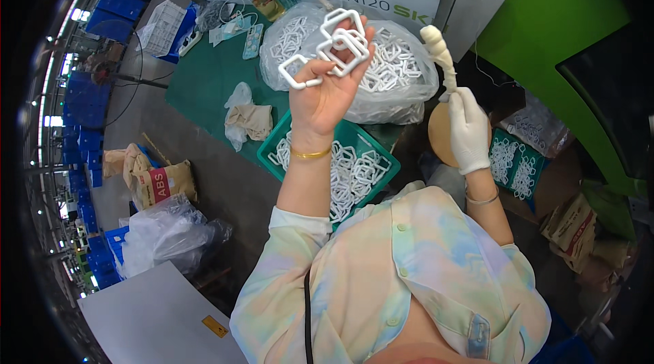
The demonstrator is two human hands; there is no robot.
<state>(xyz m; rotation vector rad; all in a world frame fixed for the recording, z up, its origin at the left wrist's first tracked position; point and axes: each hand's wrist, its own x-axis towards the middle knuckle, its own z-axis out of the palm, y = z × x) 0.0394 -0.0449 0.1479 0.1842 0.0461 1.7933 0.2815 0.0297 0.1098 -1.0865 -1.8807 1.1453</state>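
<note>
white plastic frames [334, 47] pinched in bare left hand [325, 95] fingertips; gloved right hand [469, 129] clenches wrapped tool [439, 54].

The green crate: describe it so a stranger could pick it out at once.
Start at the big clear bag of white links on the green mat. Just below it, behind the raised left hand, sits the green crate. Unlike the bag, it is rigid, open-topped and holds loose white links.

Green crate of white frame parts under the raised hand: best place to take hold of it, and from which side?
Judging by its pose, grip the green crate at its bare right corner rim, coming from the right. The white frame parts heap inside it, the clear bag overhangs its far edge, and the left hand is raised over its left side.
</note>
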